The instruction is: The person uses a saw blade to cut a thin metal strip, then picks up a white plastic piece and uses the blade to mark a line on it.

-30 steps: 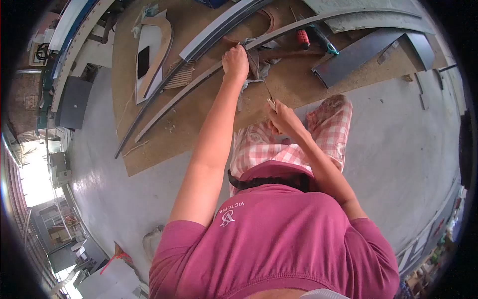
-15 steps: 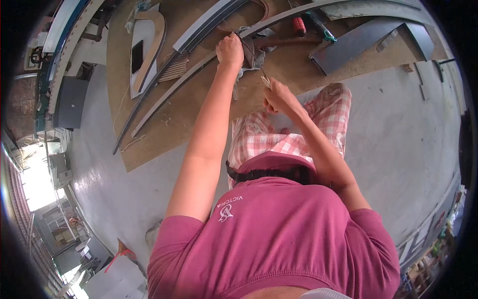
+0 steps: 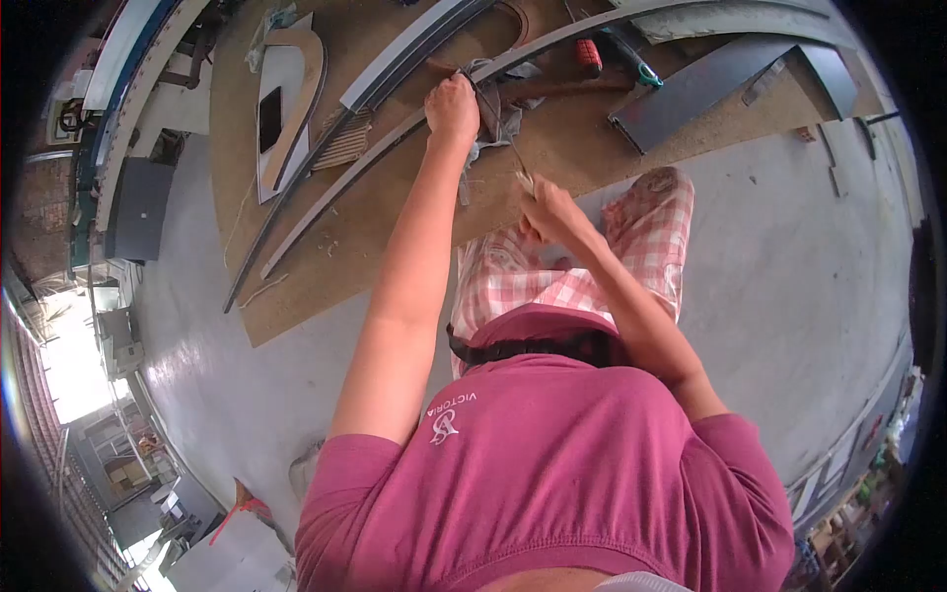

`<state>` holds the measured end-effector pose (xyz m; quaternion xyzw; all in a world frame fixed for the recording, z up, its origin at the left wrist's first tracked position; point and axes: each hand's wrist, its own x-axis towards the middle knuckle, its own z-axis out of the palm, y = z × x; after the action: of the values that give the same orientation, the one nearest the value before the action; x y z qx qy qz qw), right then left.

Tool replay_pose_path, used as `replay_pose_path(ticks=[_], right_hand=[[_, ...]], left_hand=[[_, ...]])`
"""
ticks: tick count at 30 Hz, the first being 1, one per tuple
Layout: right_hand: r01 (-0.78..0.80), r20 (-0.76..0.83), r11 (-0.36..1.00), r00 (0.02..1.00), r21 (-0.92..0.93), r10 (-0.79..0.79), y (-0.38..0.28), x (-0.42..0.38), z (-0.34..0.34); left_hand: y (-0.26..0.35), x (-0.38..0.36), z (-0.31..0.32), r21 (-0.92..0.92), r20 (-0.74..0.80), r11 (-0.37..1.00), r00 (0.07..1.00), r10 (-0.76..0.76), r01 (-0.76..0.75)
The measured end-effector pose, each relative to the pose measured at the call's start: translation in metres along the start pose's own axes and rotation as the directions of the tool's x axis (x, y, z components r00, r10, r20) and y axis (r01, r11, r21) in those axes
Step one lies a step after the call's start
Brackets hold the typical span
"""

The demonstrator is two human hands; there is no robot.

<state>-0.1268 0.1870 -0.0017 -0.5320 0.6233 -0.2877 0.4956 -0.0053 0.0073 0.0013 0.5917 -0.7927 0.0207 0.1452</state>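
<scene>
My left hand (image 3: 453, 109) is closed around a long, narrow curved strip (image 3: 347, 203) that runs across the brown sheet on the floor. In my right hand (image 3: 554, 210), nearer my knees, is a thin-shafted tool with a pale handle (image 3: 525, 183). Its slim shaft points up toward the strip, close to a crumpled grey cloth or plastic (image 3: 512, 124) just right of my left hand. The fingers of the right hand wrap round the handle. The shaft's far end is hard to make out against the clutter.
The brown sheet (image 3: 281, 318) bears a phone (image 3: 269, 120), a curved wooden piece (image 3: 314, 74), a red-handled tool (image 3: 589, 57) and green-handled scissors (image 3: 648, 76). A dark angled panel (image 3: 686, 104) lies right. Other curved profiles (image 3: 419, 49) stretch across the top.
My right hand has drawn back a little toward my body with the tool. My left hand stays closed on the strip, nearly in the same place.
</scene>
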Motion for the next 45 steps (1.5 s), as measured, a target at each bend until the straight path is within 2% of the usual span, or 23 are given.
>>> replay_pose_path(ticks=[3,4,6,8,11,14,16,19,22,25,27,29,31,33,37,40,42,45], right_hand=[[-0.075,0.053,0.994,0.996,0.08,0.071,0.006,-0.007,0.0],[-0.027,0.027,0.998,0.999,0.05,0.026,0.008,0.002,0.0],[-0.051,0.029,0.996,0.998,0.07,0.049,-0.004,0.016,-0.003],[-0.058,0.024,0.995,0.998,0.082,0.056,-0.009,0.017,-0.004],[0.016,0.018,0.999,1.0,0.038,-0.017,0.003,0.002,0.002],[-0.072,0.038,0.991,0.997,0.115,0.068,-0.01,-0.011,-0.001],[-0.089,0.088,0.99,0.993,0.109,0.08,-0.013,0.01,-0.007],[-0.068,0.084,0.994,0.995,0.085,0.061,-0.015,0.015,-0.008],[-0.021,0.036,0.996,0.999,0.087,0.018,-0.007,-0.008,-0.001],[-0.116,0.063,0.989,0.992,0.093,0.11,-0.013,-0.001,-0.006],[-0.113,0.082,0.988,0.991,0.108,0.104,-0.016,0.013,-0.008],[-0.093,0.096,0.989,0.992,0.113,0.082,-0.016,0.016,-0.007],[-0.082,0.044,0.996,0.996,0.041,0.08,-0.004,0.006,-0.001],[-0.067,0.054,0.995,0.997,0.069,0.064,-0.001,-0.003,-0.001],[-0.131,0.094,0.988,0.988,0.081,0.123,-0.013,0.01,-0.006],[-0.078,0.078,0.99,0.995,0.118,0.069,-0.009,0.019,-0.003],[-0.036,0.016,0.997,0.999,0.066,0.035,0.001,0.004,0.001],[-0.088,0.076,0.994,0.994,0.072,0.083,0.004,-0.004,-0.002]], left_hand=[[0.0,-0.001,0.002,-0.015,0.014,1.0,1.0,-0.002,0.003],[-0.001,-0.005,0.002,-0.012,0.03,1.0,1.0,-0.001,0.002],[-0.001,-0.001,-0.001,-0.003,0.066,1.0,0.998,0.0,0.001],[0.001,-0.004,-0.003,0.012,0.032,1.0,0.999,0.015,-0.015],[-0.001,0.0,0.001,-0.001,0.001,1.0,1.0,0.018,-0.018],[-0.001,-0.004,0.003,-0.002,0.009,1.0,1.0,0.009,-0.009],[0.0,0.0,0.001,0.045,0.081,0.999,0.997,0.017,-0.02],[0.003,-0.003,-0.004,0.07,0.015,0.997,0.999,0.038,-0.039],[0.003,-0.002,-0.003,0.071,0.019,0.997,1.0,0.022,-0.023],[0.0,-0.002,0.002,-0.019,-0.029,0.999,0.999,0.03,-0.03],[0.001,-0.001,0.0,0.007,-0.027,1.0,0.999,0.031,-0.03],[0.005,-0.005,-0.01,-0.045,0.033,0.999,0.999,0.008,-0.007],[0.003,-0.001,-0.004,-0.025,0.001,1.0,1.0,0.004,-0.004],[0.002,0.0,0.0,-0.003,-0.01,1.0,1.0,-0.01,0.01],[0.001,-0.006,-0.001,-0.018,0.033,1.0,0.999,-0.002,0.002],[0.001,-0.003,-0.003,-0.014,0.016,1.0,1.0,0.003,-0.002],[0.001,-0.002,-0.004,0.003,0.038,1.0,0.999,0.0,0.0],[0.002,-0.003,-0.004,0.038,0.045,0.999,0.999,0.016,-0.017]])
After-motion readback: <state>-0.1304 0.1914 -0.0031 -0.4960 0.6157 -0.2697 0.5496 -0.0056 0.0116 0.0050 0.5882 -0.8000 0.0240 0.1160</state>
